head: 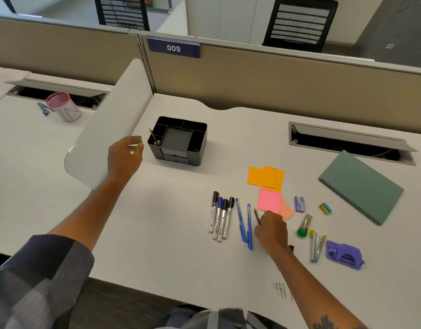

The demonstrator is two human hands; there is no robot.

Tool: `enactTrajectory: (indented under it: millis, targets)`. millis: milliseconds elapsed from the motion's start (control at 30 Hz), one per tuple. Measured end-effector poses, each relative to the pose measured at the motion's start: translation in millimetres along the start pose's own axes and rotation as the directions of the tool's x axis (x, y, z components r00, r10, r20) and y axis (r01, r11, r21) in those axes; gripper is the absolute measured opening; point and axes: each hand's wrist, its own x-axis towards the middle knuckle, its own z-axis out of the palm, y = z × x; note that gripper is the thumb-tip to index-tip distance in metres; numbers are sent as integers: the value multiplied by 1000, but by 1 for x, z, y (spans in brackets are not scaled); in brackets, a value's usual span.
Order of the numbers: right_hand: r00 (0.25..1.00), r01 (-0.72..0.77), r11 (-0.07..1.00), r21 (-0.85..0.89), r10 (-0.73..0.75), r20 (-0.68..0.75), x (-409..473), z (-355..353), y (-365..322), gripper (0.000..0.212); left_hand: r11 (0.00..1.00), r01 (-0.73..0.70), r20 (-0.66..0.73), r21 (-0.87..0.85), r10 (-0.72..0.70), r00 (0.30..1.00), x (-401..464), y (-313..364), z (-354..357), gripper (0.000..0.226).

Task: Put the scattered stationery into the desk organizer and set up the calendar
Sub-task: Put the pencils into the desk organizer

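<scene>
Our right hand [271,230] curls around a dark pencil [257,216], hiding its lower half. Our left hand [124,157] hovers beside the organizer [178,144], fingers loosely bent, empty.

black organizer [181,144], orange notes [264,178], pink note [269,200], two blue pens [245,223], green notebook [361,186].

Black desk organizer [181,141] upright, upper centre of surface [171,233]; two pencils [154,138] leaning in its left slot. Four markers [220,218], two blue pens [244,223] lying side by side. Orange [264,177] and pink sticky notes [269,200] overlapping just right. Green spiral calendar [361,186] flat, far right.
</scene>
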Motion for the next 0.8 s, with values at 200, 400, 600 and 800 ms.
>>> enactTrajectory:
  millis: [200, 400, 600, 800]
  targets:
    - [971, 227, 931, 285, -193, -143, -11, -28, -41, 14, 990, -107, 71, -91, 114, 991, -12, 30, -1, 16]
    - [865, 499, 749, 436, -404, -296, -23, -47, -110, 17, 968, -59, 587, -245, 196, 785, -50, 81, 17, 33]
    - [786, 618, 672, 408, -521, -333, -28, -44, -144, 14, 944, -112, 615, -311, 289, 734, -64, 98, 23, 33]
    - [714, 699, 637, 324, -607, -349, -33, -43, -167, 10, 934, -42, 542, -355, 242, 805, -59, 92, 15, 22]
